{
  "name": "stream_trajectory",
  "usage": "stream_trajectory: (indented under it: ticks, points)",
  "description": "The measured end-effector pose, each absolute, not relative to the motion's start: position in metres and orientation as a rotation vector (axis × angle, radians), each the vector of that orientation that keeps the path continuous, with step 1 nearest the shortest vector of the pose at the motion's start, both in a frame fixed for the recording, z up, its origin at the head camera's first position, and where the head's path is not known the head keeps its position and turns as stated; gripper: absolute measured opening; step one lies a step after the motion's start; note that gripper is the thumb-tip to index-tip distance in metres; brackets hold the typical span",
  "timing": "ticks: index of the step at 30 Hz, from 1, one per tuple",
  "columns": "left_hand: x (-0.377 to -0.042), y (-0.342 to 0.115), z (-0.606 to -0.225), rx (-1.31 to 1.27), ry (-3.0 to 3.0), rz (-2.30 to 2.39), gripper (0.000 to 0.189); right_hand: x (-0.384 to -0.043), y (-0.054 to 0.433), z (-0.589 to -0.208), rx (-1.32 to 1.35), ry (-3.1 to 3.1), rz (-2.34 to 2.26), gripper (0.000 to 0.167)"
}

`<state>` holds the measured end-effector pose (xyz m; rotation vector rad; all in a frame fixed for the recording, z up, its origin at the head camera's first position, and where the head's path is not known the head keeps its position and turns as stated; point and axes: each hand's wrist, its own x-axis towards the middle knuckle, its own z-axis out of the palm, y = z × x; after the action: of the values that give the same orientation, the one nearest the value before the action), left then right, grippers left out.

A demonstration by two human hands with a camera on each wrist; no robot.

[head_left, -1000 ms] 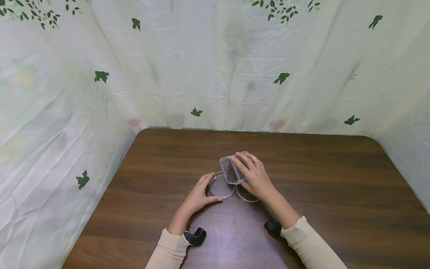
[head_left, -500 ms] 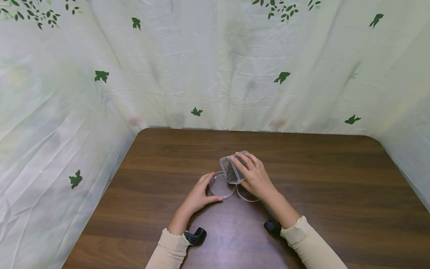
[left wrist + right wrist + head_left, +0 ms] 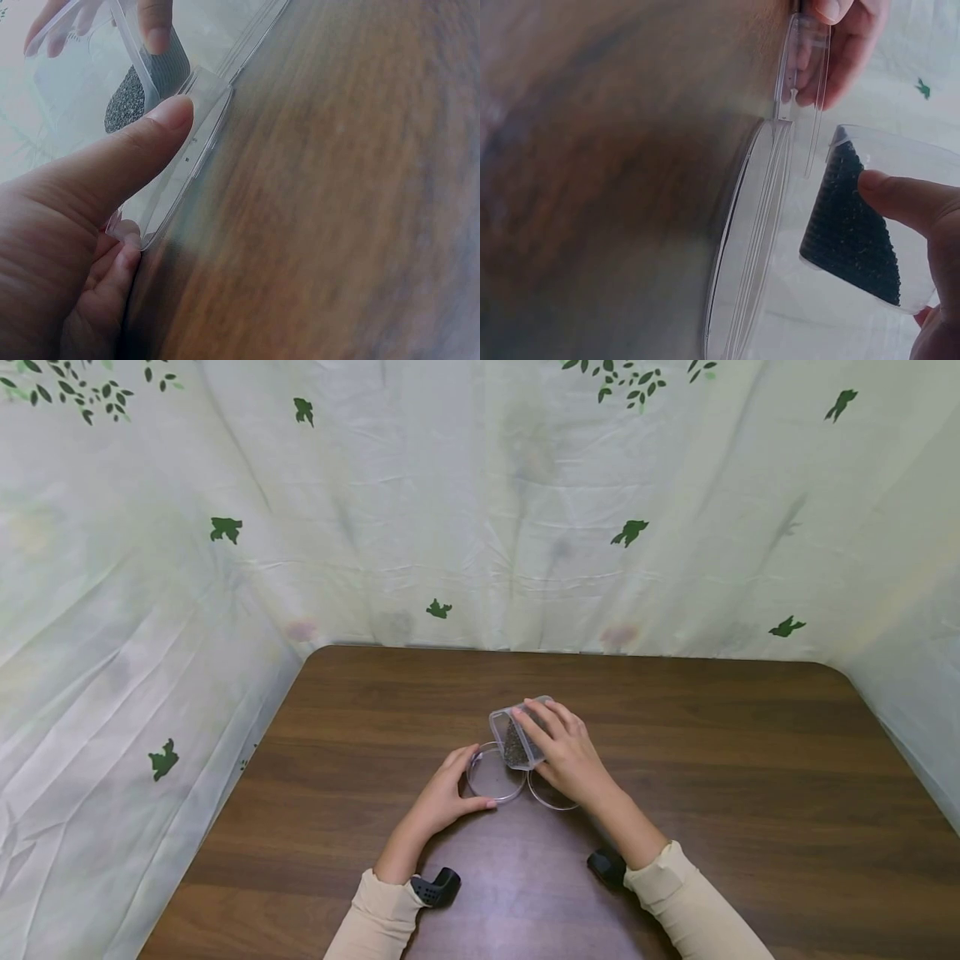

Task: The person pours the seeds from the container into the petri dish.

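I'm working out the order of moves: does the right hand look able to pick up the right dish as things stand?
Probably not: the right hand is near the right dish, but it grips the box, so it would likely need to free itself first.

The tabletop [image 3: 712,752] is brown with darker wood-grain streaks. The whitish cloth [image 3: 480,510] carries green leaves, green birds and faint pink blotches. Sleeves [image 3: 375,914] are cream, wrist cameras [image 3: 437,888] black, dishes [image 3: 497,779] and box [image 3: 904,154] clear, grains [image 3: 851,225] dark grey.
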<state>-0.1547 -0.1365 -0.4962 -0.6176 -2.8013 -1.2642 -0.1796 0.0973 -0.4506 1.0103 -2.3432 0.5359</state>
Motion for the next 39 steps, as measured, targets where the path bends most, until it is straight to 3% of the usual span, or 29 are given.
stream_trajectory:
  ticks: [39]
  points:
    - [-0.1536,-0.1368,-0.4960,-0.626,-2.806,-1.256,0.088,-0.1799,0.0980,-0.4524,1.007,-2.344,0.506,0.084]
